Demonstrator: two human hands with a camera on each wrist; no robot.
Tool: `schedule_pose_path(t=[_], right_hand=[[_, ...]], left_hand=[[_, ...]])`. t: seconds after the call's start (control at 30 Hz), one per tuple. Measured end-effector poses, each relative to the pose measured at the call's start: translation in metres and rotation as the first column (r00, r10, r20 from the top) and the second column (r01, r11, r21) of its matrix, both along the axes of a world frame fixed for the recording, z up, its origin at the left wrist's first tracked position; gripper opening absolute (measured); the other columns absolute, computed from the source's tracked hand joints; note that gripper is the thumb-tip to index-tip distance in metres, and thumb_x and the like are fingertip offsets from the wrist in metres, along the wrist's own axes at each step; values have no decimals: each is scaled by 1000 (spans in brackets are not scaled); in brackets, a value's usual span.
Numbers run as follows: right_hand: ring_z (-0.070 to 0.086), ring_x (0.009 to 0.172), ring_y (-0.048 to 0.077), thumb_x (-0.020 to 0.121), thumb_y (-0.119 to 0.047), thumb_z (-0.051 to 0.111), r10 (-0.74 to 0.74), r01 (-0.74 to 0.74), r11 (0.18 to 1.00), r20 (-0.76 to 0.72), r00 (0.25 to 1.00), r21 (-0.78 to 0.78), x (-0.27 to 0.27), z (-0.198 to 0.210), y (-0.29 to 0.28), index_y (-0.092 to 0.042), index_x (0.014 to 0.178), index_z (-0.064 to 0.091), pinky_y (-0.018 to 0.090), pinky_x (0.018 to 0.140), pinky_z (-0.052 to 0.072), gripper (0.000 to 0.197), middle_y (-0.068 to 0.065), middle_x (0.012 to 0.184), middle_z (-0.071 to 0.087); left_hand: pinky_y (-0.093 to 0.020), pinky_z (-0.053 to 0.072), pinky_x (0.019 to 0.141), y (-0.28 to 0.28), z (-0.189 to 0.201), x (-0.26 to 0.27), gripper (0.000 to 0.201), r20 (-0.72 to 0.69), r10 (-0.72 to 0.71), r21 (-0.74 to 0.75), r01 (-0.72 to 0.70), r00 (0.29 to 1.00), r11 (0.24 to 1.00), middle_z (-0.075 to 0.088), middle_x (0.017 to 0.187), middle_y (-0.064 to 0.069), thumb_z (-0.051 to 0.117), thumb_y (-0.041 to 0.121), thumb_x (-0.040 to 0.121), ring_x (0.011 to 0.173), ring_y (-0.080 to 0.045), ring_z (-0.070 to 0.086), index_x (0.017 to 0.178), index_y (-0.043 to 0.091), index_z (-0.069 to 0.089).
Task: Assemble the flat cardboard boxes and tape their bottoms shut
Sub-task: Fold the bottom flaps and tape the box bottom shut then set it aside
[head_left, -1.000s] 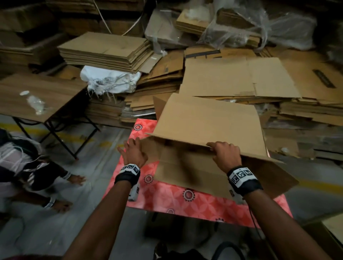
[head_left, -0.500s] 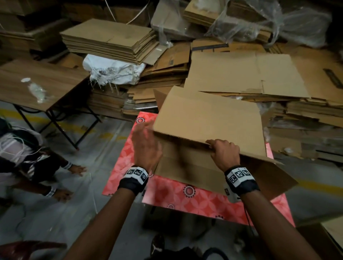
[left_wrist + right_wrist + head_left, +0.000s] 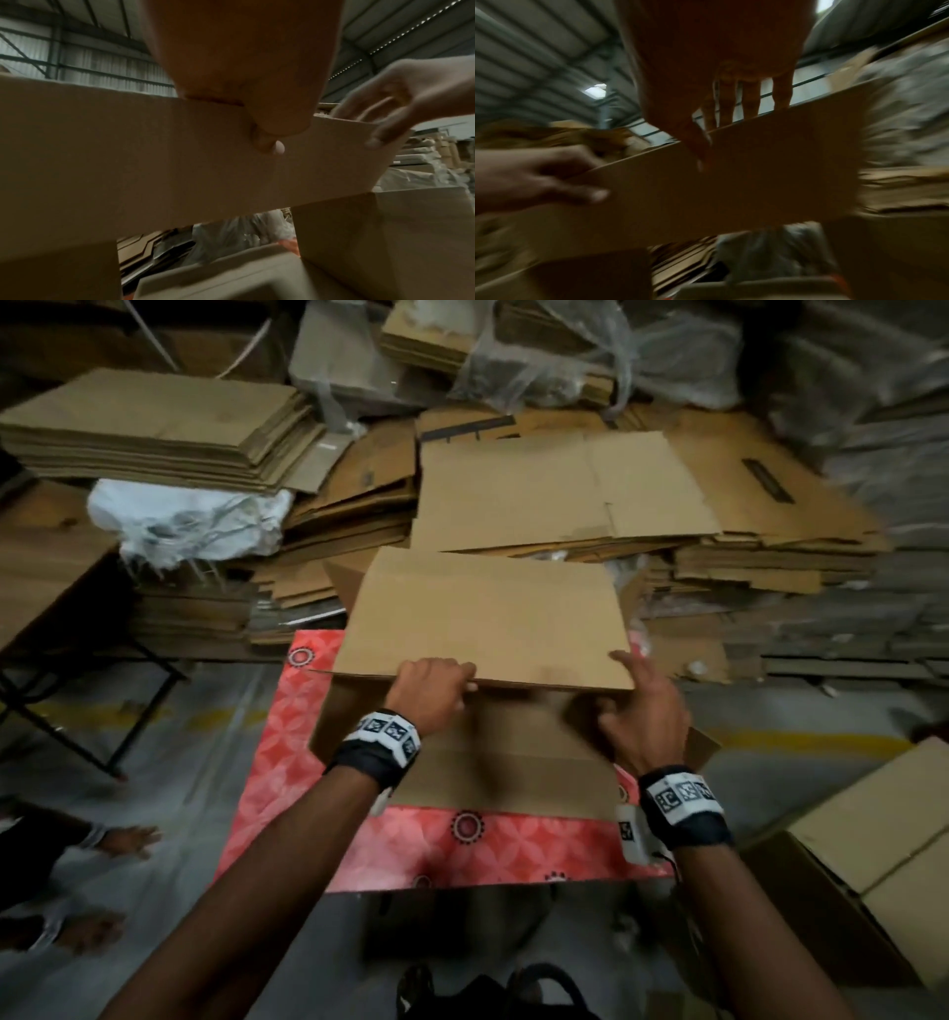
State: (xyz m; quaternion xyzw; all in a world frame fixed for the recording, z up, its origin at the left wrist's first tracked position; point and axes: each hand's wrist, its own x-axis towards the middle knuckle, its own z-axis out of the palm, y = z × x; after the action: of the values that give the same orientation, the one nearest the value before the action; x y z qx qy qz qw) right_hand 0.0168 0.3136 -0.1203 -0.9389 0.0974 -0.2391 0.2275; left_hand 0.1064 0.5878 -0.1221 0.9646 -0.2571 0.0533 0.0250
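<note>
While your forearms reach out over the red patterned cloth (image 3: 462, 855), your left hand (image 3: 429, 693) curls over the near edge of the long flap (image 3: 488, 618), fingers on top and thumb pressed to its underside in the left wrist view, pinching the board so it cannot spring back. Your right hand (image 3: 644, 711) works at the flap's right corner, fingers spread and relaxed, some lying behind the edge and the thumb in front in the right wrist view; whether it actually grips is too blurred to tell. Between your hands the half-opened box (image 3: 503, 773) lies on the cloth with its near panel facing you, apparently set there so the bottom flaps can be folded at working height. No tape is visible, so the sealing looks some way off. Beyond the box, stacks of flat cartons (image 3: 565, 495) wait their turn, with a white sack (image 3: 185, 521) and another stack (image 3: 154, 428) to the left.
</note>
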Motion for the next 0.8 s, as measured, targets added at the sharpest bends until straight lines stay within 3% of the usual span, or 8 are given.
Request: schedule_pose_path(t=[0.07, 0.13, 0.2, 0.3, 0.37, 0.5, 0.63, 0.8], right_hand=[[54, 124, 36, 67, -23, 70, -201, 201, 979, 4, 980, 40, -9, -13, -36, -16, 133, 58, 52, 104, 46, 67, 12, 136, 58], [40, 140, 40, 73, -28, 77, -394, 394, 918, -165, 904, -36, -13, -31, -68, -11, 141, 50, 64, 112, 33, 75, 19, 147, 48], [43, 139, 42, 80, -31, 81, -446, 454, 888, -371, 814, -71, -18, -44, -85, -10, 140, 53, 64, 114, 31, 69, 23, 143, 54], [64, 115, 40, 86, -26, 75, -440, 496, 869, -448, 778, 8, -21, -51, -94, -17, 119, 70, 47, 100, 49, 35, 19, 120, 70], [67, 109, 38, 86, -19, 71, -439, 507, 861, -428, 790, 53, -21, -53, -93, -21, 115, 72, 42, 90, 52, 29, 18, 115, 73], [65, 110, 39, 83, -14, 74, -388, 468, 879, -434, 813, 92, -19, -64, -86, -15, 124, 65, 44, 91, 54, 41, 18, 118, 68], [65, 111, 39, 78, -11, 77, -319, 407, 902, -411, 854, 145, -15, -78, -86, -11, 131, 59, 48, 94, 55, 56, 19, 122, 67], [70, 102, 40, 83, -23, 68, -194, 276, 917, -283, 939, 287, -13, -74, -66, -8, 115, 72, 47, 89, 56, 36, 19, 109, 75]], left_hand=[[-36, 33, 73, -3, 4, 6, 11, -1, -11, -25, 11, 1000, 1000, 73, 107, -2, 55, 24, 95, 99, -31, 67, 104, 24, 60], [-35, 33, 74, -7, 6, 9, 9, -15, -20, -37, 19, 1000, 999, 75, 102, -1, 54, 22, 94, 95, -29, 68, 101, 25, 59], [-35, 34, 74, -15, 9, 9, 10, -25, -21, -32, 20, 999, 999, 75, 98, -3, 54, 22, 95, 93, -29, 68, 103, 25, 59], [-35, 33, 73, -27, 11, 8, 16, -28, -18, -25, 17, 999, 1000, 74, 96, -6, 56, 23, 93, 94, -32, 67, 108, 26, 61], [-35, 34, 74, -36, 8, 8, 16, -10, -22, -29, 22, 1000, 999, 74, 95, -7, 56, 25, 94, 94, -33, 68, 109, 26, 62], [-35, 35, 74, -47, 6, 6, 14, -3, -25, -34, 25, 1000, 999, 73, 92, -6, 54, 29, 99, 91, -31, 68, 109, 25, 63], [-38, 47, 80, -47, 6, 5, 16, -46, -46, -16, 45, 998, 999, 73, 91, -4, 52, 30, 98, 91, -31, 68, 110, 27, 61], [-35, 38, 74, -21, 9, 3, 55, -13, -55, 136, 56, 998, 989, 74, 114, -2, 54, 26, 93, 106, -28, 66, 144, 45, 50]])
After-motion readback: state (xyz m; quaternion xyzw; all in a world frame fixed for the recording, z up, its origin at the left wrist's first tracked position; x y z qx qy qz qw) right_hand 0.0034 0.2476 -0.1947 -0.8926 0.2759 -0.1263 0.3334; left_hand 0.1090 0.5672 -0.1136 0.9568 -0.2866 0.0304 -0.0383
